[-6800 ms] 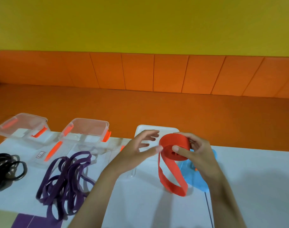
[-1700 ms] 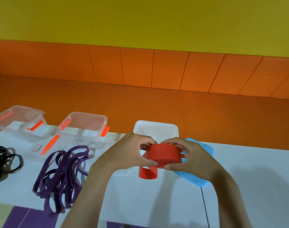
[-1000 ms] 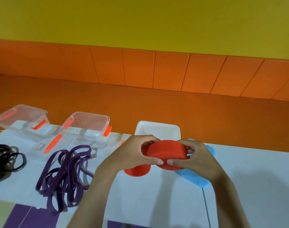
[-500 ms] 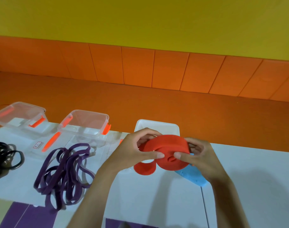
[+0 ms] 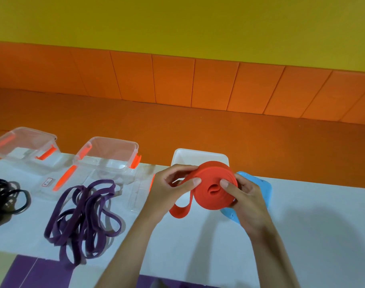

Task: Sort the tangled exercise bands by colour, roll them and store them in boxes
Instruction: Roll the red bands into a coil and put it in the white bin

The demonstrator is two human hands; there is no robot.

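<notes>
Head view. Three boxes stand in a row along the far edge of the white counter, all with their tops open. At the far left corner is a clear box with orange clips on its ends. Just right of it stands a second clear box of the same kind. Only their see-through walls and floors show. Further right is a white box; the hands and the roll in front hide most of its inside, so what it holds cannot be told.

The red band is held above the counter in front of the white box, wound into a thick roll. The right hand is clamped on the roll, thumb on its near face and fingers round the back. The left hand pinches the loose stretch coming off the roll; the tail loops down towards the counter beneath it.

A blue lid lies behind the right hand, partly covered by it. A clear lid lies flat between the second box and the left hand. The purple bands sprawl in a tangle near the front edge, and the black bands lie heaped at the left edge, cut off by the frame.
</notes>
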